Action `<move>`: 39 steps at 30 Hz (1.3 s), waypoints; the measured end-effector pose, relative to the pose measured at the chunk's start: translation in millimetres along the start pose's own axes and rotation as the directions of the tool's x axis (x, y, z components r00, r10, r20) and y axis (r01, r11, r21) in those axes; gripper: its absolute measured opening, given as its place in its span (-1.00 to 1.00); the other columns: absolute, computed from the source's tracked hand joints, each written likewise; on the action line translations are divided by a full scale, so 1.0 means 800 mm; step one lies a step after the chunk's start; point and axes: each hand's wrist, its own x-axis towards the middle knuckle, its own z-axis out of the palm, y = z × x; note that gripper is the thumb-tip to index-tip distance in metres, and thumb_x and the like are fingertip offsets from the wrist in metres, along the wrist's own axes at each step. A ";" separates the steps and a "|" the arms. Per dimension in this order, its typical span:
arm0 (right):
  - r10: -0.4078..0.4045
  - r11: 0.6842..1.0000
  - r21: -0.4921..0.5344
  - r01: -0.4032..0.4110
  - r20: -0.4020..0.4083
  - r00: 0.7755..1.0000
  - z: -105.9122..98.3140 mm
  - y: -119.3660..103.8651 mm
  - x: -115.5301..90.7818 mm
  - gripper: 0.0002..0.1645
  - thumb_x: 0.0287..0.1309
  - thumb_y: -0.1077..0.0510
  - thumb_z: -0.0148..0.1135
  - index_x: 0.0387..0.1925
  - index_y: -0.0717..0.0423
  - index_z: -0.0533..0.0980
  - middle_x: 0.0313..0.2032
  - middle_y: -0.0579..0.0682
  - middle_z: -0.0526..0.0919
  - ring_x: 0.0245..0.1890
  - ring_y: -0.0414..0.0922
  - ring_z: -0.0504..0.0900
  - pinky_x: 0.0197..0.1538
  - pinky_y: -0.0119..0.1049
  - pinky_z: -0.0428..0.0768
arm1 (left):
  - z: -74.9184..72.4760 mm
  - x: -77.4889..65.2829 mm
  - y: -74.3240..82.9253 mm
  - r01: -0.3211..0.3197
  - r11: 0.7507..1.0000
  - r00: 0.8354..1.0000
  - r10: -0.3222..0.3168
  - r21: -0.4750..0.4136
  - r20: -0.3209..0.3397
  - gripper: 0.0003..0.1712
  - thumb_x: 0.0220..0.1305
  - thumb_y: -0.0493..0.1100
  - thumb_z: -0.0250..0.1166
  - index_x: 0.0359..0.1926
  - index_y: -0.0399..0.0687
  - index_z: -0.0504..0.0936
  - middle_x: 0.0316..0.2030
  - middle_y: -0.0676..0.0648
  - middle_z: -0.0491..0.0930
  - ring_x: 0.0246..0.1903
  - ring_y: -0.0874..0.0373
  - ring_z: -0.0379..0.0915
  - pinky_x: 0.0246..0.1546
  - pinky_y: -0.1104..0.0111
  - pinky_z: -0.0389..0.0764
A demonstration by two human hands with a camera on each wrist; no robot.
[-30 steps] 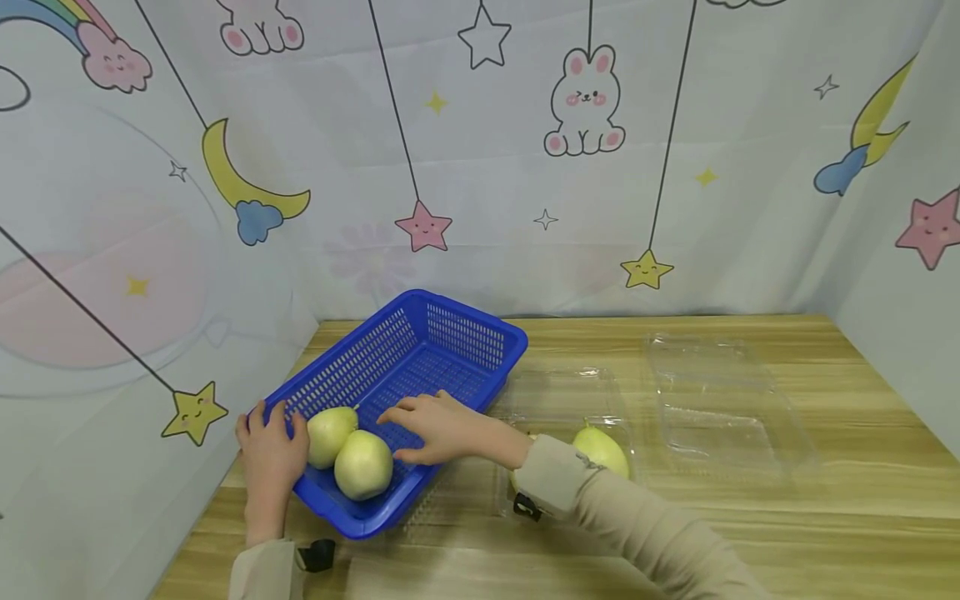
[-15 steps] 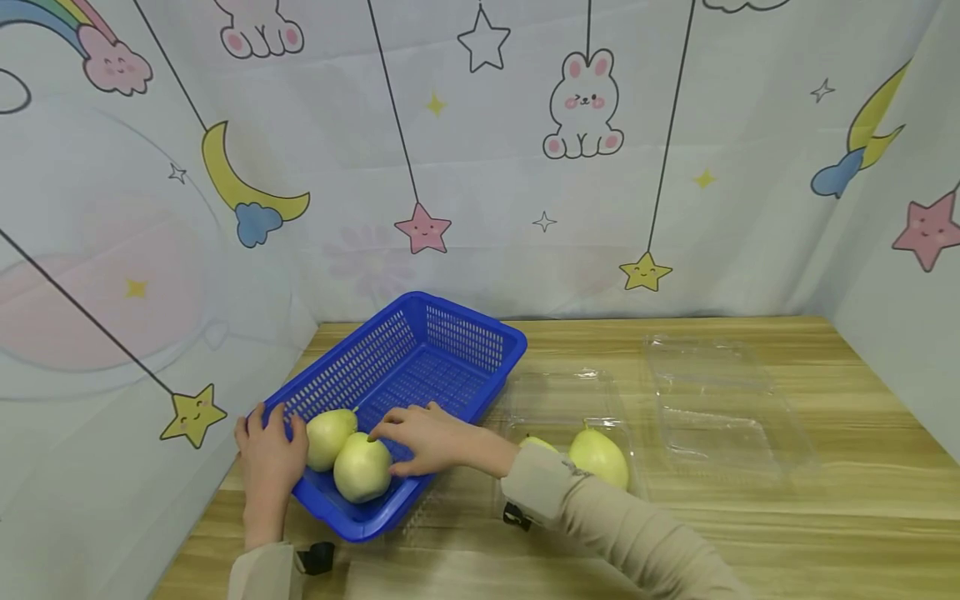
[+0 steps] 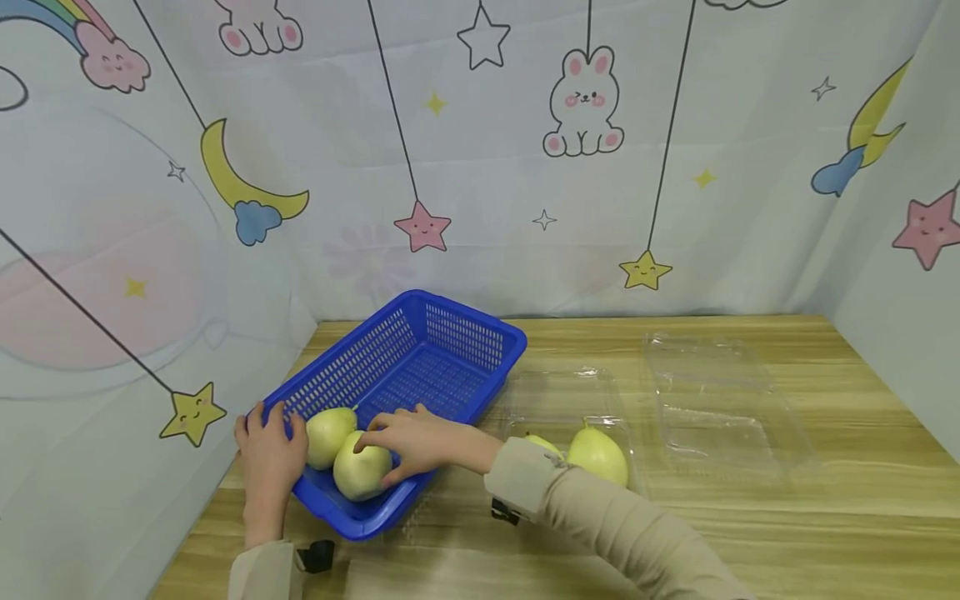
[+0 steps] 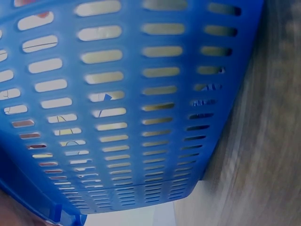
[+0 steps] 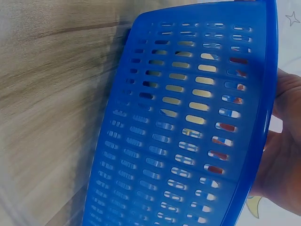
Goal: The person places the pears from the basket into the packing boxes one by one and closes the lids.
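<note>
Two pale yellow-green pears lie at the near end of a blue perforated basket (image 3: 450,383). My right hand (image 3: 420,442) reaches over the basket's right side, its thumb and fingers round the right-hand pear (image 3: 358,477). The other pear (image 3: 327,440) touches it on the left. My left hand (image 3: 272,454) grips the basket's left rim near the front, its fingers bent over the edge. In the left wrist view the basket's slotted wall (image 4: 136,94) fills most of the picture. The right wrist view shows the right hand (image 5: 284,146) beyond the basket rim, fingertips hidden.
Right of the basket, an open clear plastic box (image 3: 558,392) holds two pears, one (image 3: 598,457) in plain sight and another (image 3: 543,444) partly behind the right sleeve. A second clear box (image 3: 720,417) stands farther right on the wooden table (image 3: 847,500). Printed cloth walls surround the table.
My right hand has moved left and slightly down, from beside the right-hand pear to round it. The left hand and the basket have stayed in place.
</note>
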 end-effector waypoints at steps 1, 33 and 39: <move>0.001 1.000 -0.004 -0.001 0.005 1.000 0.000 -0.001 0.001 -0.37 -0.04 -0.20 0.21 0.13 -0.32 0.31 0.14 -0.17 0.37 0.09 -0.13 0.40 0.10 -0.04 0.37 | 0.000 0.000 0.000 0.001 1.000 1.000 -0.001 0.000 0.001 -0.45 0.30 -0.10 -0.22 0.17 -0.40 0.24 0.26 -0.46 0.00 0.27 -0.40 -0.24 -0.01 -0.36 0.07; 0.081 0.996 -0.043 -0.080 0.004 0.997 0.025 -0.012 0.043 -0.23 -0.13 -0.18 0.30 0.18 -0.25 0.27 0.00 -0.09 0.32 -0.14 -0.19 0.46 -0.16 -0.24 0.49 | 0.000 -0.001 0.001 -0.006 1.000 1.000 0.006 -0.003 -0.019 -0.44 0.29 -0.08 -0.19 0.18 -0.40 0.24 0.24 -0.47 0.03 0.25 -0.43 -0.22 0.00 -0.36 0.05; 0.104 0.995 0.005 -0.104 -0.008 0.995 0.031 -0.010 0.047 -0.21 -0.20 -0.17 0.36 0.14 -0.23 0.29 0.00 -0.08 0.30 -0.11 -0.18 0.47 -0.14 -0.20 0.50 | 0.001 0.000 0.000 -0.012 1.000 1.000 0.011 -0.008 -0.027 -0.45 0.30 -0.08 -0.18 0.17 -0.40 0.25 0.23 -0.48 0.05 0.25 -0.44 -0.21 -0.01 -0.36 0.06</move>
